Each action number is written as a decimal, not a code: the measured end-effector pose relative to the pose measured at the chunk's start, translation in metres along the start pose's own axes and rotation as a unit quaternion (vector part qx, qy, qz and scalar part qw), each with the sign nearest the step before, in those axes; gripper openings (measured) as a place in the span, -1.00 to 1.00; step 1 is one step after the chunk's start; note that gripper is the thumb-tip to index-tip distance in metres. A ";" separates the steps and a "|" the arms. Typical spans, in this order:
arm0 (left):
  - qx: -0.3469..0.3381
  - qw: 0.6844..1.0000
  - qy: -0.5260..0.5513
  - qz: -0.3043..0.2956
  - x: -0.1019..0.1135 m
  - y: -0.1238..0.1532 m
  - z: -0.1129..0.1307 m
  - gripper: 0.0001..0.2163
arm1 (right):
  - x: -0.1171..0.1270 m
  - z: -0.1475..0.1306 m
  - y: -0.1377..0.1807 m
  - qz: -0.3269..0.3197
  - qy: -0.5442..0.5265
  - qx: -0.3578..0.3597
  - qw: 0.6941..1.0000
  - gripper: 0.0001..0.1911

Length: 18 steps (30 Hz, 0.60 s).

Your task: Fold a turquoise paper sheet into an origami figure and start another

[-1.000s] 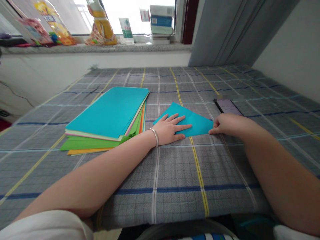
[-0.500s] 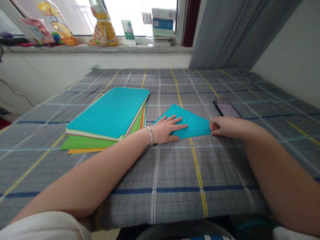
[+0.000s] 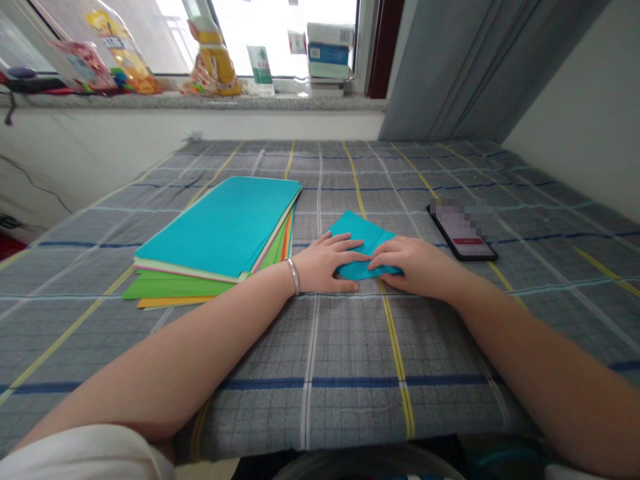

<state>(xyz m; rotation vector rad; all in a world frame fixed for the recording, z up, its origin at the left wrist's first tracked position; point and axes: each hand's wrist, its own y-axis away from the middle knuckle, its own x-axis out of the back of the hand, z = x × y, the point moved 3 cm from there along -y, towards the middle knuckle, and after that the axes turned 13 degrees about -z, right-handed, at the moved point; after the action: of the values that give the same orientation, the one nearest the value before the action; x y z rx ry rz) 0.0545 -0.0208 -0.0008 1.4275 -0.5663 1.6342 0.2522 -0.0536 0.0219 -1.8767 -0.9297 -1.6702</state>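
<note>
A small blue sheet of paper (image 3: 354, 225) lies on the cloth between my hands, its right part folded over to the left. My left hand (image 3: 327, 261) rests flat on its left side with fingers spread, a silver bangle at the wrist. From the right, my right hand (image 3: 413, 263) holds the folded-over part with its fingers close together, their tips by my left index finger. Both hands hide much of the paper's lower and right portions.
A stack of coloured paper (image 3: 220, 223), blue on top, lies left of my hands. A phone (image 3: 465, 237) lies beyond my right wrist. The checked cloth (image 3: 350, 340) covers the table. Bottles and boxes (image 3: 329, 53) stand on the windowsill at the back.
My right hand has brought the paper's right corner over to the left, towards my left hand. The phone now shows more fully. My left hand has stayed nearly in place.
</note>
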 end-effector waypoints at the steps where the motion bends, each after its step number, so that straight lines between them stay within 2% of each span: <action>1: -0.002 1.000 -0.001 0.009 0.000 0.000 0.000 -0.43 | -0.001 -0.002 -0.002 0.007 0.012 -0.001 1.000 -0.78; 5: -0.026 0.996 -0.035 0.074 0.003 0.000 0.006 -0.60 | -0.002 -0.009 -0.005 0.034 0.048 -0.031 0.998 -0.81; 9: -0.038 0.983 -0.120 0.137 0.006 -0.002 0.018 -0.82 | -0.002 -0.013 -0.008 0.063 0.061 -0.077 0.993 -0.80; 13: -0.004 0.970 -0.158 0.184 0.008 -0.003 0.024 -0.80 | -0.004 -0.014 -0.010 0.109 0.052 -0.116 0.986 -0.82; 18: 0.015 0.961 -0.121 0.248 0.009 -0.002 0.022 -0.79 | -0.005 -0.013 -0.011 0.178 0.016 -0.116 0.977 -0.88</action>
<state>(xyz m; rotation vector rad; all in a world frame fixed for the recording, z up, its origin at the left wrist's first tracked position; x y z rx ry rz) 0.0689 -0.0340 0.0126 1.6052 -1.1160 1.8611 0.2349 -0.0564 0.0176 -2.0157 -0.3664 -1.6324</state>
